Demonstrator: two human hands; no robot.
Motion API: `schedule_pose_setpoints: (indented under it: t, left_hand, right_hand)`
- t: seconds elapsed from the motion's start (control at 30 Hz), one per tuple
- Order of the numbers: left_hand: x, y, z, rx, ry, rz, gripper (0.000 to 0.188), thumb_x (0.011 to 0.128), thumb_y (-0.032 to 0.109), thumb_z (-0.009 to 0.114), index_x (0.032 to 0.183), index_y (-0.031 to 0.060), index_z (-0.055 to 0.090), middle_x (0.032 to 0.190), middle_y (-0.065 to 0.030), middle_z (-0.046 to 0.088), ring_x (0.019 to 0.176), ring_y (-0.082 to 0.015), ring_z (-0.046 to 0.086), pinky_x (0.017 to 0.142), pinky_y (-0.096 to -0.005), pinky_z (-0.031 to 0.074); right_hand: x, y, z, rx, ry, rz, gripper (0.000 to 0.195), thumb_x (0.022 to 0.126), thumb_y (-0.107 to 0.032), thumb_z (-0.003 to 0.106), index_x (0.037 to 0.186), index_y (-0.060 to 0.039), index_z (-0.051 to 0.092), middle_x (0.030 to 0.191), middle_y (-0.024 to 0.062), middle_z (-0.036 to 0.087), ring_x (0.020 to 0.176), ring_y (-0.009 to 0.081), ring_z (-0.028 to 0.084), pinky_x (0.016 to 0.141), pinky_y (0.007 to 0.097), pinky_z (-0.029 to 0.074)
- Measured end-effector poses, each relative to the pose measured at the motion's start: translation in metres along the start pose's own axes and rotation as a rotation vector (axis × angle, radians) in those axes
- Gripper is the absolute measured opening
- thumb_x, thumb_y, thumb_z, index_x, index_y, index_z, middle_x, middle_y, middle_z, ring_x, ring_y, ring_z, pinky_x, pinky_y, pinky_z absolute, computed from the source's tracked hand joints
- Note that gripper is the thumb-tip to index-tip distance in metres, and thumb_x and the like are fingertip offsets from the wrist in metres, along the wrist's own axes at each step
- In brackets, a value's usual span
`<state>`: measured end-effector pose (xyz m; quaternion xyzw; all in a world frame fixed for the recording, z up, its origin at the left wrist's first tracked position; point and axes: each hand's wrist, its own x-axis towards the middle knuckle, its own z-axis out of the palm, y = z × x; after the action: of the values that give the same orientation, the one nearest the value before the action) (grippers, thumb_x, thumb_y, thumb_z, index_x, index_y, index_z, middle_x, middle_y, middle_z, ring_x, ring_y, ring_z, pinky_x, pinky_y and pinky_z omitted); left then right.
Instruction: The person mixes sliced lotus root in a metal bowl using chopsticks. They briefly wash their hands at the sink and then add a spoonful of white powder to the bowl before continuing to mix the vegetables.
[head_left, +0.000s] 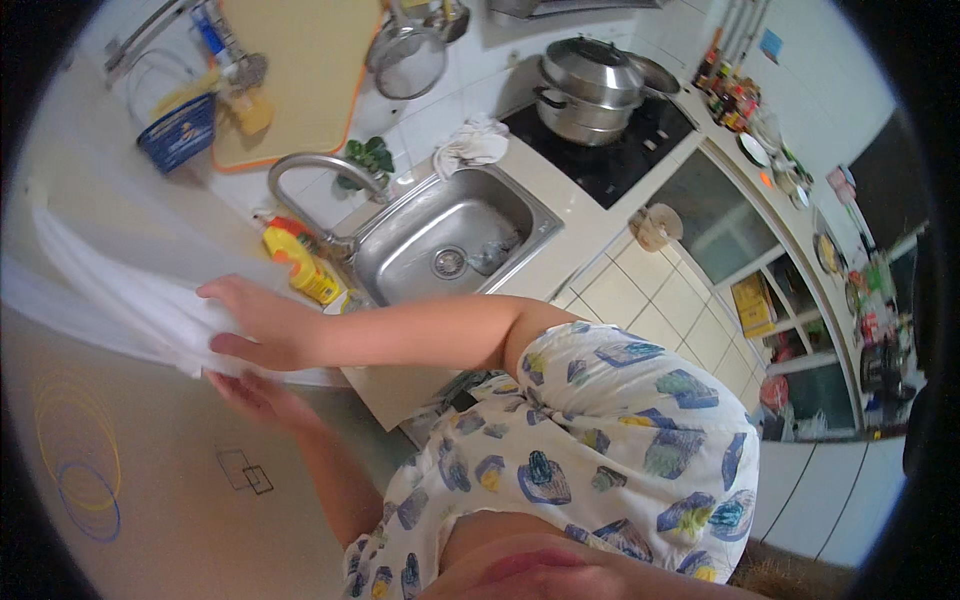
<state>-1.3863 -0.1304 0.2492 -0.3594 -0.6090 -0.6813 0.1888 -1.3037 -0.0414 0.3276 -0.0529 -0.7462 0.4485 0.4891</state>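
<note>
A thin white sheet (142, 304), possibly cloth or plastic, spreads out in folds at the left, blurred by motion. My right hand (262, 322) reaches across from the right and grips its near part, thumb and fingers apart with white material between them. Just below, my left hand (259, 401) has its fingertips at the sheet's lower edge; whether they pinch it is hidden by blur and by the right hand. Behind the right forearm is a stainless steel sink (405, 259) with a curved faucet (281, 169). Yellow bottles (307, 270) stand beside it.
A steel steamer pot (589, 94) sits on the black cooktop (611, 161). A white rag (472, 142) lies behind the sink. On the wall hang a cutting board (307, 75), a strainer (410, 67) and a blue basket (180, 135). Condiment bottles (727, 97) line the right counter.
</note>
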Motion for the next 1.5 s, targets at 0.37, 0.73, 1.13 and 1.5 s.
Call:
schedule_pose_setpoints:
  t: [0.37, 0.73, 1.13, 1.5]
  left_hand:
    - [-0.23, -0.153, -0.098, 0.33, -0.802, 0.244, 0.015, 0.083, 0.017, 0.064, 0.087, 0.002, 0.063, 0.108, -0.0164, 0.06, 0.099, -0.034, 0.057, 0.091, -0.0473, 0.041]
    - [-0.169, -0.04, 0.213, -0.023, -1.127, 0.22, 0.018, 0.083, 0.022, 0.065, 0.077, 0.0054, 0.058, 0.115, -0.0084, 0.059, 0.121, -0.0299, 0.044, 0.106, -0.0518, 0.019]
    - [-0.305, -0.03, 0.344, -0.025, -2.101, 0.521, 0.024, 0.083, 0.031, 0.059, 0.101, 0.0156, 0.066, 0.112, -0.0066, 0.06, 0.11, -0.0265, 0.052, 0.1, -0.0471, 0.031]
    - [-0.396, -0.128, 0.509, 0.336, -2.307, 0.241, 0.017, 0.076, 0.021, 0.061, 0.076, 0.0039, 0.063, 0.074, -0.0128, 0.061, 0.068, -0.0274, 0.059, 0.06, -0.0363, 0.046]
  right_hand:
    - [-0.377, 0.042, -0.259, -0.523, -0.047, 1.0, 0.041, 0.085, -0.032, 0.056, 0.117, -0.0061, 0.053, 0.116, 0.0181, 0.052, 0.103, 0.0353, 0.054, 0.089, 0.0431, 0.043]
    - [-0.657, -0.06, -0.157, -0.606, 0.548, 1.992, 0.038, 0.081, -0.033, 0.056, 0.106, -0.005, 0.062, 0.099, 0.0168, 0.065, 0.095, 0.0304, 0.061, 0.082, 0.0371, 0.048]
    - [-0.757, -0.048, 0.191, -0.566, 1.744, 2.419, 0.038, 0.082, -0.031, 0.048, 0.083, 0.0028, 0.065, 0.065, 0.0132, 0.065, 0.058, 0.0238, 0.064, 0.059, 0.0394, 0.05]
    - [-0.661, 0.045, -0.028, -0.395, 1.847, 2.336, 0.036, 0.075, -0.038, 0.057, 0.085, -0.0052, 0.068, 0.081, 0.016, 0.067, 0.079, 0.0304, 0.066, 0.072, 0.0395, 0.051]
